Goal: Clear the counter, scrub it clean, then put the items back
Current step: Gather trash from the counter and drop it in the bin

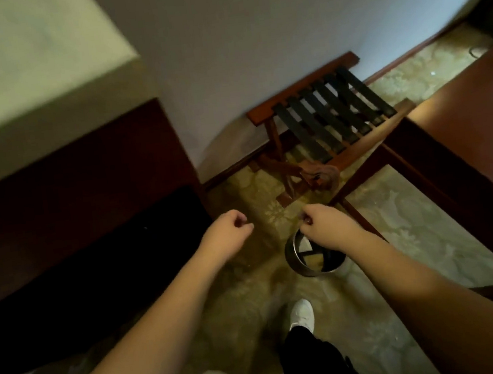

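Note:
I am looking down at a patterned carpet. My left hand (229, 232) is held out in front with its fingers curled into a loose fist, and nothing shows in it. My right hand (326, 223) is curled the same way, thumb against fingertips, with no object visible between them. It hovers just above the rim of a round metal bin (302, 262) standing on the floor. A reddish wooden table top (478, 114) runs along the right side. The image is blurred.
A wooden luggage rack with black straps (328, 114) stands against the wall ahead, a brown cloth bunched on its lower frame. A dark cabinet (69, 193) with a pale top fills the left. My white shoes (302, 313) are on the carpet.

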### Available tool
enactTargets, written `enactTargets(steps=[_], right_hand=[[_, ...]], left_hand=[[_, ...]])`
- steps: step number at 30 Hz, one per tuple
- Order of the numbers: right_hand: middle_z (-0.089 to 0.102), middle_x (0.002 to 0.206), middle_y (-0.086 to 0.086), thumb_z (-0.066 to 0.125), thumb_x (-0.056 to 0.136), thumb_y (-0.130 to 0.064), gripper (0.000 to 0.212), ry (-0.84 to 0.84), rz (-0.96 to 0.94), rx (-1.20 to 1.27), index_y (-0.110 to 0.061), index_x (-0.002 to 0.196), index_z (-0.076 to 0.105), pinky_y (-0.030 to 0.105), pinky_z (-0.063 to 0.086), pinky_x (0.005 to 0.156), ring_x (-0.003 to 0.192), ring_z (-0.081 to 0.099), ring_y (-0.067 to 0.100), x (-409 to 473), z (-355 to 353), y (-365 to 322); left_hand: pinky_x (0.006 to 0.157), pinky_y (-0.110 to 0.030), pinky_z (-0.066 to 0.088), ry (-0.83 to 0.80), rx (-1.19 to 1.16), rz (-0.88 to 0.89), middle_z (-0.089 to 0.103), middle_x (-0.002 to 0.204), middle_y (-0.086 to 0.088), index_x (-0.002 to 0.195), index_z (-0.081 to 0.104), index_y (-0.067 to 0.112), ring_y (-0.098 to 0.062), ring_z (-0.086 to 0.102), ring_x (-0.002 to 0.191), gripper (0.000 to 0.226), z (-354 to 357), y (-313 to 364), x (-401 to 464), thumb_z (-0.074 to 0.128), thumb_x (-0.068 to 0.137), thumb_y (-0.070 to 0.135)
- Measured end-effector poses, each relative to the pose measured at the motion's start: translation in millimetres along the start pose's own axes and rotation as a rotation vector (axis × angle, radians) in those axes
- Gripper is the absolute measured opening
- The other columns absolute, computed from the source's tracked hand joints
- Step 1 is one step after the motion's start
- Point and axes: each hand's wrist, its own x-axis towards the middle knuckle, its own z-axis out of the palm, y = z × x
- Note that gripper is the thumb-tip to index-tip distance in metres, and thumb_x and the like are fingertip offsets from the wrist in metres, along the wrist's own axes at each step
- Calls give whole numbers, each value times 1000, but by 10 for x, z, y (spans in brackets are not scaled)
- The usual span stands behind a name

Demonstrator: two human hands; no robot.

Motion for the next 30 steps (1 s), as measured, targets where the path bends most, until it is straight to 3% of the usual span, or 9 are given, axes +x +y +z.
enactTargets(steps=[7,12,15,19,25,30], right_hand=[[55,119,-2,50,95,-34,34,128,-257,-142,-20,125,54,22,41,73,93,50,9,-601,-96,-1235],[54,126,-5,49,97,-36,36,102,-412,-191,-23,131,51,21,43,80,107,54,11,-933,-110,-1965],[55,126,-8,50,97,-36,36,104,-490,-224,-25,131,51,20,44,81,105,55,8,-1117,-77,-2376],[55,115,-16,51,96,-38,31,92,-602,-239,-31,127,52,15,43,77,95,51,-2,-1358,16,-2847],[56,104,-24,52,96,-36,18,111,-768,-217,-40,113,55,13,44,73,95,54,-6,-1677,-2,-3500],[58,108,-19,53,95,-32,23,196,-850,-214,-32,117,60,19,45,86,101,54,0,-1907,-160,-4009]], left_hand=[[64,-22,43,225,4,88,56,120,6,125,57,24,-10,57,92,32,-1002,-556,-1097,56,96,37],[70,-20,48,330,-48,125,53,122,8,129,54,26,-7,57,96,34,-1496,-949,-1803,55,97,36],[71,-21,49,357,-115,122,53,117,10,128,55,28,-6,57,93,32,-1737,-1211,-2196,55,97,35],[67,-18,49,430,-173,102,54,108,16,122,57,32,-4,59,89,27,-2013,-1598,-2672,56,95,37],[63,-15,41,736,-208,106,61,97,14,104,62,34,-2,57,79,11,-2496,-2010,-3300,60,93,33],[68,-30,47,959,-278,102,63,89,8,89,63,33,-9,58,76,5,-3003,-2196,-3576,63,91,28]])
